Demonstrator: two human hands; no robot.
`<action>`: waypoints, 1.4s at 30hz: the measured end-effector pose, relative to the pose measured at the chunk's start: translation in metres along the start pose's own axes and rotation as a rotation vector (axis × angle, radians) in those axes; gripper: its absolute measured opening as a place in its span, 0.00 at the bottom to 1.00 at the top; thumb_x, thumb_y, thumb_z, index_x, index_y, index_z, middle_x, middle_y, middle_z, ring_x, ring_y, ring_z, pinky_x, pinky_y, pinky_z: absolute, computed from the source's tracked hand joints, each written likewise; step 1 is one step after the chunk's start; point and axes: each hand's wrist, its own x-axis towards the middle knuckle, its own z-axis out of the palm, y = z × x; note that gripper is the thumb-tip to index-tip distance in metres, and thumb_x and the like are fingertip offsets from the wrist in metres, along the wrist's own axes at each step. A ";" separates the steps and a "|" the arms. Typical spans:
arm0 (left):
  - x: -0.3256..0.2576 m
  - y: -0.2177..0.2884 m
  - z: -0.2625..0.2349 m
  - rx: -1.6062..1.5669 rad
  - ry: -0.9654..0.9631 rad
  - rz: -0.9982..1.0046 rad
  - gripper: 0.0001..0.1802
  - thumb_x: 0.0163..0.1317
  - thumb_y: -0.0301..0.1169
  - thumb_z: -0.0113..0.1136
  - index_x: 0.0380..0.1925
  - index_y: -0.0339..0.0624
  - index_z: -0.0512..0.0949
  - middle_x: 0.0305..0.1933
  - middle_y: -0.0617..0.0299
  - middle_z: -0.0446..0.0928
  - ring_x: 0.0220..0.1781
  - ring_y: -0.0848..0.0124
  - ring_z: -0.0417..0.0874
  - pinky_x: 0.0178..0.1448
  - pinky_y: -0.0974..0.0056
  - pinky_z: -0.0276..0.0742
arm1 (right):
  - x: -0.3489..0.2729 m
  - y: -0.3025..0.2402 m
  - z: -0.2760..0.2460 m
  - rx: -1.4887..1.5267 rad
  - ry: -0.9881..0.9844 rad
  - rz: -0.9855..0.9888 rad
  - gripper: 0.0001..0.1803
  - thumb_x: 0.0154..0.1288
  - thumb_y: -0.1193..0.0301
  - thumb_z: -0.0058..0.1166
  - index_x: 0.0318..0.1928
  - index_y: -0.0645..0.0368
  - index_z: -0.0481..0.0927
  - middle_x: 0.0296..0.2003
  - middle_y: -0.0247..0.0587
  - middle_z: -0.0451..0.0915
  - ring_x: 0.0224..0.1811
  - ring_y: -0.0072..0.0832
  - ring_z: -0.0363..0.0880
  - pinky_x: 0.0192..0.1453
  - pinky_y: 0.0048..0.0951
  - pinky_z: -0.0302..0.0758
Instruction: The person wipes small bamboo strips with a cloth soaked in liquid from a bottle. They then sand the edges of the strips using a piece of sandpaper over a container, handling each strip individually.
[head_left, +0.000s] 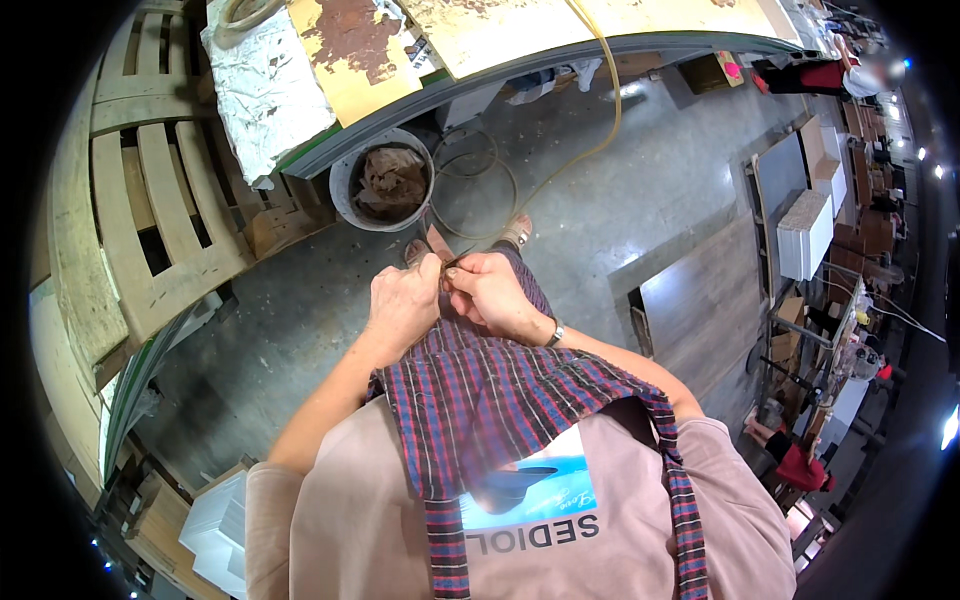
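Though handling looks unfinished, one brown strip (437, 240) not yet set down, the left hand (402, 298) and right hand (492, 294) apparently both pinch it in their fingers, short of the near edge of the table (400, 103). Count: strip, one; hands, two; bucket (342, 190), one, below that edge's left end.

Printing on the front of my shirt (345, 500), in two kinds of letters.
Across the chest goes one row of big black capital letters (535, 536); in my view they stand upside down, and the checked strap (446, 545) of my apron (470, 400) lies right at their left end. Just above this row, as I look down, is a blue picture (505, 512) on the same shirt, and it carries small white writing (565, 498) in a slanted, handwriting-like form, too fine to read surely.
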 end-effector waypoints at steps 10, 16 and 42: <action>-0.005 -0.037 0.020 0.013 -0.044 -0.025 0.06 0.50 0.24 0.56 0.29 0.40 0.71 0.23 0.51 0.78 0.25 0.51 0.82 0.32 0.51 0.76 | -0.003 -0.005 0.003 -0.063 -0.119 -0.078 0.11 0.71 0.72 0.47 0.30 0.61 0.78 0.15 0.31 0.73 0.10 0.15 0.62 0.13 0.19 0.56; -0.031 -0.065 0.014 0.046 -0.029 -0.314 0.03 0.61 0.27 0.53 0.31 0.40 0.72 0.21 0.45 0.78 0.27 0.46 0.82 0.31 0.46 0.76 | 0.008 0.004 -0.002 0.164 -0.051 -0.044 0.13 0.73 0.71 0.46 0.29 0.61 0.76 0.14 0.34 0.73 0.08 0.19 0.62 0.10 0.21 0.54; -0.042 -0.096 0.053 0.069 -0.226 -0.196 0.05 0.55 0.27 0.54 0.31 0.39 0.71 0.23 0.44 0.79 0.27 0.47 0.82 0.32 0.47 0.77 | -0.012 -0.023 0.020 -0.077 -0.156 -0.159 0.13 0.72 0.71 0.46 0.29 0.60 0.76 0.14 0.32 0.72 0.09 0.17 0.62 0.12 0.21 0.56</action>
